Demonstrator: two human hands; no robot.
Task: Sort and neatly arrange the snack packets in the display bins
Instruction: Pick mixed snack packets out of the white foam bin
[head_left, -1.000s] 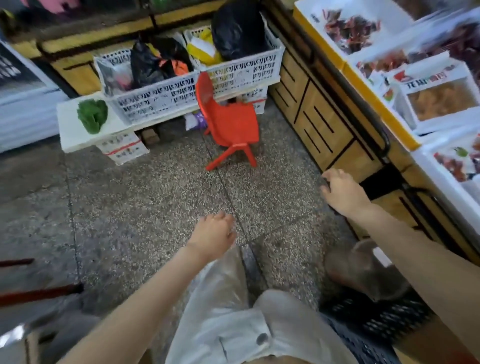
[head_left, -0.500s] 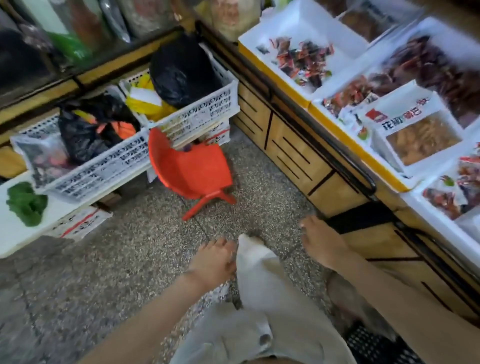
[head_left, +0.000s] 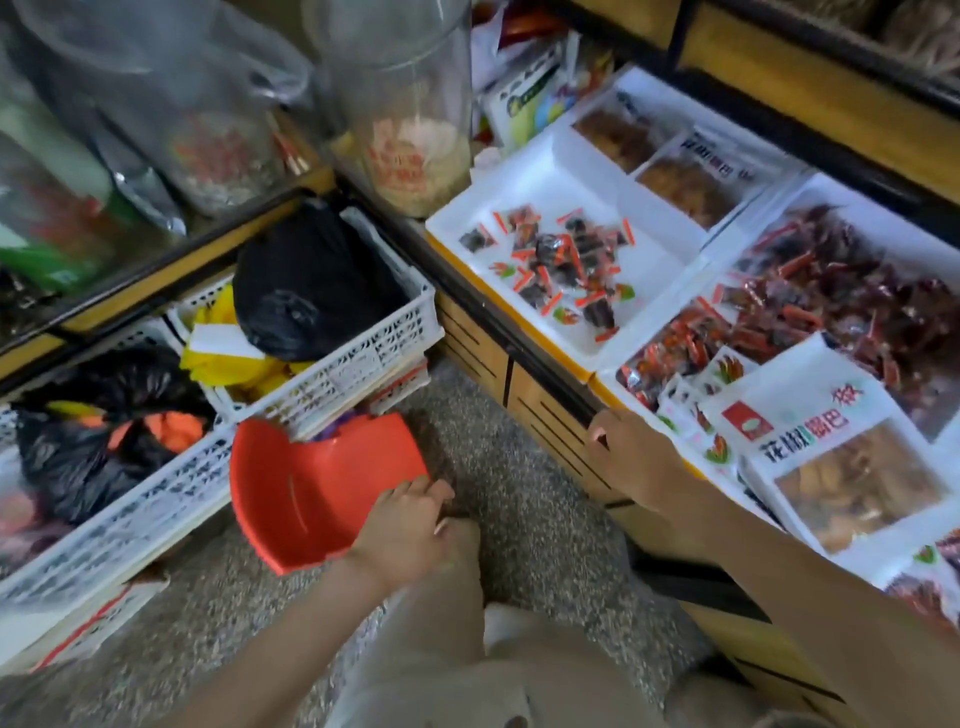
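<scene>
judging from how things lie, the sorting is barely begun: no packet is held and the bins are seen untidy. at the far left, a white crate (head_left: 130, 499) is filled with black bags (head_left: 78, 462), and a second white crate (head_left: 332, 364) beside it is packed with a black bag (head_left: 306, 291) and yellow wrapping (head_left: 228, 364). the left hand (head_left: 410, 525) is seen in front of the red chair (head_left: 301, 493), fingers loosely curled, nothing held. the right hand (head_left: 631, 457) is seen at the counter's black rail (head_left: 519, 343), fingers bent; whether the rail is gripped cannot be told. past it, a white bin (head_left: 545, 182) is nearly bare, a few dark snack packets (head_left: 566, 265) scattered in it. the next bin (head_left: 852, 195) is heaped with red packets (head_left: 831, 301), with bagged crisps (head_left: 852, 467) laid over its near end. all packets are left to be straightened.
</scene>
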